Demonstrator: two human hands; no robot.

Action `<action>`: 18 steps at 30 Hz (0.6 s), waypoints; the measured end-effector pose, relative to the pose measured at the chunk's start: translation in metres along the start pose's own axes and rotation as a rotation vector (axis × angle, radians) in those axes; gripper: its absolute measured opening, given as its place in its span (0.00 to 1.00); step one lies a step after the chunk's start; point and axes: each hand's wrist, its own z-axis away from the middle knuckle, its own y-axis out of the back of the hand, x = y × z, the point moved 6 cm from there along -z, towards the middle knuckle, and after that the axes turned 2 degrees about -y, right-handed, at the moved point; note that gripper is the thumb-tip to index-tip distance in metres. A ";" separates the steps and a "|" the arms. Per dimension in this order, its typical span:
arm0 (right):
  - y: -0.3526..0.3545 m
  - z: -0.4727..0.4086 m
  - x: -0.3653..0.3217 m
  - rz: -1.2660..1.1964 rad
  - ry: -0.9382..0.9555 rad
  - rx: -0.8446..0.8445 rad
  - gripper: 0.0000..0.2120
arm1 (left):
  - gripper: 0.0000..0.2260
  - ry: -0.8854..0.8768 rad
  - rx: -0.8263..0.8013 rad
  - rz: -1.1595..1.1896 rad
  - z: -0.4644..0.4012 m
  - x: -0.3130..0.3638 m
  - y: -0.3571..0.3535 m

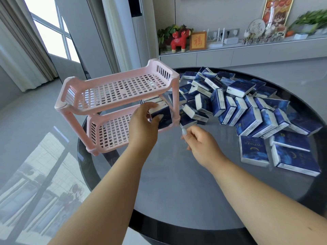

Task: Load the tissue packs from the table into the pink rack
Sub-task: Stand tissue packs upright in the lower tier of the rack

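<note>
- The tissue pack (161, 114) in the left hand (143, 121) is a small rectangular block in glossy dark-blue wrap with white ends; it sits at the right end of the pink rack's lower tier, just inside the front right post
- The left hand is curled round that pack, thumb on the near face and fingers over the top; the forearm reaches in straight from the lower left
- The right hand (200, 140) is loosely closed with nothing clearly in its grasp; its pale-painted thumbnail (184, 132) just touches the corner of a tissue pack lying on the bench (188, 121) beside the rack's post
- The pink rack (115, 96) is moulded plastic, two tiers of slotted lattice on rounded posts; its upper tier is bare; a further pack (152, 100) shows behind the held one on the lower tier
- The heap of tissue packs (238, 106) spreads to the right of the rack, many tipped on edge and leaning together, some flat near the rim
- The bench (177, 183) is round, glossy grey with a dark edge
</note>
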 end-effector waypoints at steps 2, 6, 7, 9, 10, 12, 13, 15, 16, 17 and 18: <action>-0.001 -0.001 0.000 0.012 0.006 -0.002 0.16 | 0.10 -0.029 -0.005 -0.064 -0.005 -0.002 -0.004; -0.002 -0.001 0.000 0.016 0.012 -0.013 0.17 | 0.11 -0.108 0.021 -0.143 -0.007 -0.003 -0.007; -0.002 -0.001 0.000 0.013 0.013 -0.014 0.17 | 0.11 -0.125 0.031 -0.153 -0.007 -0.004 -0.008; -0.002 0.000 0.000 0.015 0.014 -0.020 0.16 | 0.11 -0.139 0.050 -0.162 -0.007 -0.007 -0.008; -0.002 0.000 -0.001 0.019 0.014 -0.022 0.16 | 0.11 -0.145 0.057 -0.167 -0.007 -0.008 -0.009; -0.003 -0.001 -0.001 0.027 0.009 -0.027 0.15 | 0.11 -0.170 0.062 -0.176 -0.004 -0.010 -0.012; -0.003 -0.001 0.000 0.030 0.006 -0.028 0.15 | 0.12 -0.182 0.060 -0.177 -0.002 -0.011 -0.014; -0.003 -0.001 0.000 0.033 0.001 -0.030 0.14 | 0.14 -0.175 0.062 -0.183 0.001 -0.014 -0.018; -0.003 0.000 0.001 0.032 -0.004 -0.030 0.14 | 0.15 -0.147 0.065 -0.182 0.003 -0.016 -0.019; -0.003 0.000 0.001 0.029 -0.009 -0.030 0.13 | 0.16 -0.113 0.068 -0.176 0.005 -0.018 -0.018; -0.003 0.000 0.001 0.027 -0.013 -0.030 0.13 | 0.16 -0.083 0.066 -0.168 0.006 -0.020 -0.018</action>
